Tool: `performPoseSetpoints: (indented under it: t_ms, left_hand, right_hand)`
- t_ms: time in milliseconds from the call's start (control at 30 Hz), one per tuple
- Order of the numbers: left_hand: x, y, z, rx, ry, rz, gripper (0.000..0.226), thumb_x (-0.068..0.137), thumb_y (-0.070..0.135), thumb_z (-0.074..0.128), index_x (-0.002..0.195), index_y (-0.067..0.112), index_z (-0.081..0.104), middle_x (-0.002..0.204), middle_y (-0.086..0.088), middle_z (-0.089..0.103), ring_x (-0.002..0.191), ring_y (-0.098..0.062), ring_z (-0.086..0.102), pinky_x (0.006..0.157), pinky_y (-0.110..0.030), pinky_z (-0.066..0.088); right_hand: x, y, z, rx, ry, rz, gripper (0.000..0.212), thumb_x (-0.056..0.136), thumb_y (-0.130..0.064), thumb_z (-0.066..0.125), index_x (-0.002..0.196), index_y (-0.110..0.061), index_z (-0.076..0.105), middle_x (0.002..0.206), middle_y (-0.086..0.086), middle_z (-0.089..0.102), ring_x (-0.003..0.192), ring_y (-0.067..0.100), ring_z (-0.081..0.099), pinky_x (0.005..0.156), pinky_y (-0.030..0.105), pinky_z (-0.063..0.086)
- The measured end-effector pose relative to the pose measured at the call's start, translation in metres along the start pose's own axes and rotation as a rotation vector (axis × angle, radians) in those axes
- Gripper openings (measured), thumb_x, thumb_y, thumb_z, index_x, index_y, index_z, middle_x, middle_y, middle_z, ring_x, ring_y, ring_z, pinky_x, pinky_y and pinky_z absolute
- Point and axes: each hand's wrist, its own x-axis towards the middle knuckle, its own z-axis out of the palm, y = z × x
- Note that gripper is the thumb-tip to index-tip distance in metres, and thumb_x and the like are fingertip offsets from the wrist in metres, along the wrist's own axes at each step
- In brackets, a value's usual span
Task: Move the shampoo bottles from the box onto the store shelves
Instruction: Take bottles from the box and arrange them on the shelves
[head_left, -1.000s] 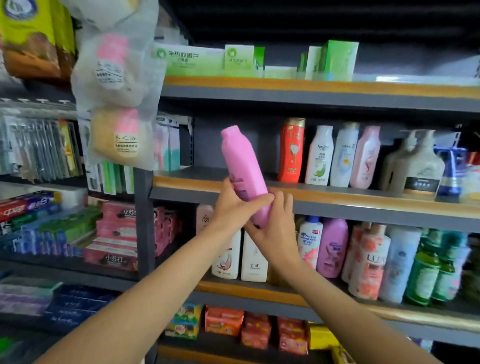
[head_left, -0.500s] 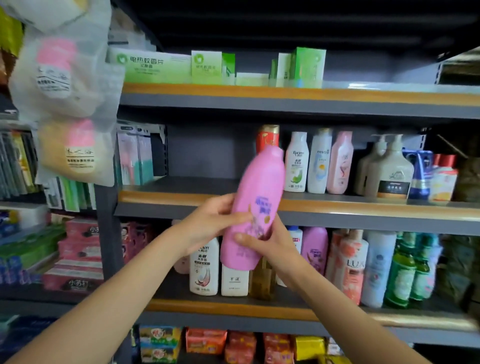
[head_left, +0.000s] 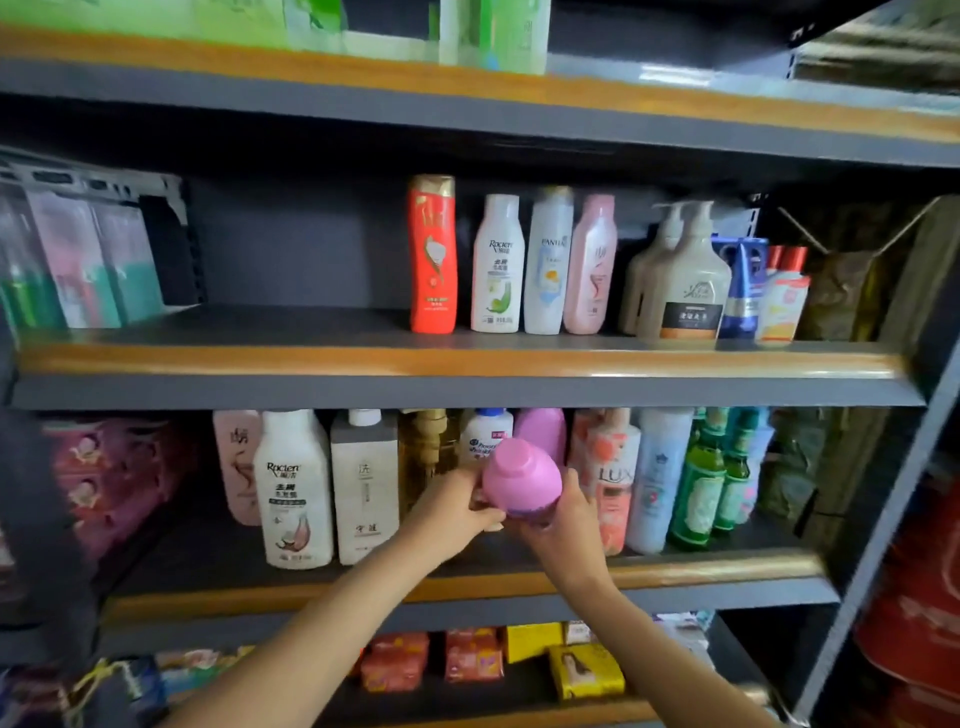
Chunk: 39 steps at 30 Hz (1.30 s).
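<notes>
A pink shampoo bottle is held by both hands in front of the lower shelf, its cap end pointing toward me. My left hand grips it from the left and my right hand cups it from the right and below. Behind it on that shelf stand a white and blue bottle and another pink bottle. The box is out of view.
The middle shelf carries a red bottle, white and pink bottles and pump bottles at the right; its left half is bare. White bottles and green bottles flank my hands. Soap packs lie below.
Both hands have lowered the pink bottle from the middle shelf's level down to the lower shelf and tipped its cap toward me. The view has moved closer and to the right.
</notes>
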Motion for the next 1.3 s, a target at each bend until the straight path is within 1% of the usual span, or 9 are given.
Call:
performPoseSetpoints:
  t_ms: [133,267,433,533,667,800,900,1100,1300]
  left_hand:
    - [0.03,-0.003,0.024,0.03,-0.013,-0.057,0.051,0.086,0.012,0.064,0.133,0.013,0.043,0.122,-0.007,0.061,0.112,-0.02,0.059,0.096,-0.03,0.046]
    - [0.05,-0.01,0.04,0.096,-0.016,-0.073,0.043,0.086,0.014,0.063,0.127,0.011,0.048,0.119,-0.009,0.062,0.107,-0.019,0.06,0.095,-0.031,0.048]
    - [0.071,-0.012,0.052,0.081,0.01,-0.115,0.057,0.088,0.016,0.061,0.14,0.012,0.037,0.134,-0.008,0.053,0.122,-0.022,0.052,0.103,-0.038,0.042]
    - [0.076,-0.018,0.061,0.113,-0.02,-0.192,0.06,0.086,0.02,0.064,0.138,0.01,0.036,0.133,-0.009,0.051,0.122,-0.025,0.05,0.103,-0.038,0.043]
    - [0.075,-0.034,0.085,0.073,-0.009,-0.292,0.054,0.083,0.028,0.067,0.13,0.01,0.045,0.127,-0.01,0.056,0.116,-0.027,0.053,0.099,-0.036,0.045]
    - [0.08,-0.04,0.1,0.083,0.081,-0.325,0.05,0.087,0.024,0.064,0.13,0.009,0.044,0.13,-0.009,0.052,0.122,-0.027,0.049,0.102,-0.033,0.039]
    - [0.088,-0.044,0.109,0.217,0.076,-0.314,0.038,0.09,0.02,0.058,0.125,0.007,0.051,0.126,-0.01,0.056,0.117,-0.028,0.052,0.101,-0.034,0.042]
    - [0.097,-0.049,0.112,0.398,0.063,-0.298,0.024,0.092,0.01,0.05,0.114,0.003,0.059,0.112,-0.014,0.062,0.105,-0.03,0.058,0.086,-0.032,0.045]
    - [0.103,-0.05,0.11,0.394,0.069,-0.325,0.025,0.095,0.012,0.048,0.114,-0.002,0.056,0.111,-0.016,0.06,0.106,-0.031,0.058,0.086,-0.033,0.046]
  right_hand:
    - [0.016,0.022,0.005,-0.028,0.001,0.134,0.057,0.068,-0.027,0.081,0.106,-0.023,0.039,0.112,0.004,0.059,0.109,0.029,0.052,0.086,0.044,0.051]
    - [0.027,0.034,0.007,-0.033,-0.047,0.2,0.052,0.073,-0.022,0.079,0.098,-0.018,0.034,0.108,0.009,0.06,0.101,0.026,0.058,0.071,0.027,0.046]
    - [0.042,0.036,0.003,-0.121,-0.075,0.223,0.049,0.079,-0.03,0.073,0.096,-0.013,0.031,0.106,0.013,0.061,0.098,0.03,0.059,0.064,0.027,0.035]
    - [0.05,0.037,0.003,-0.257,-0.178,0.248,0.047,0.083,-0.033,0.068,0.107,-0.007,0.038,0.114,0.015,0.06,0.104,0.032,0.059,0.067,0.028,0.038]
    - [0.054,0.043,0.004,-0.467,-0.303,0.265,0.055,0.083,-0.038,0.067,0.118,-0.003,0.044,0.12,0.014,0.059,0.111,0.033,0.058,0.084,0.037,0.047]
    - [0.055,0.051,0.007,-0.625,-0.236,0.207,0.044,0.089,-0.038,0.058,0.117,-0.006,0.052,0.116,0.011,0.063,0.108,0.032,0.06,0.079,0.035,0.048]
    - [0.055,0.056,0.013,-0.752,-0.201,0.104,0.026,0.095,-0.025,0.047,0.117,-0.013,0.056,0.112,0.009,0.065,0.102,0.03,0.063,0.071,0.031,0.043]
    - [0.061,0.055,0.016,-0.744,-0.215,0.087,0.022,0.095,-0.017,0.049,0.11,-0.008,0.061,0.111,0.01,0.064,0.101,0.03,0.063,0.067,0.03,0.04]
    - [0.06,0.042,0.013,-0.675,-0.277,0.116,0.028,0.095,-0.008,0.044,0.12,-0.001,0.052,0.118,0.017,0.058,0.11,0.034,0.057,0.083,0.037,0.047]
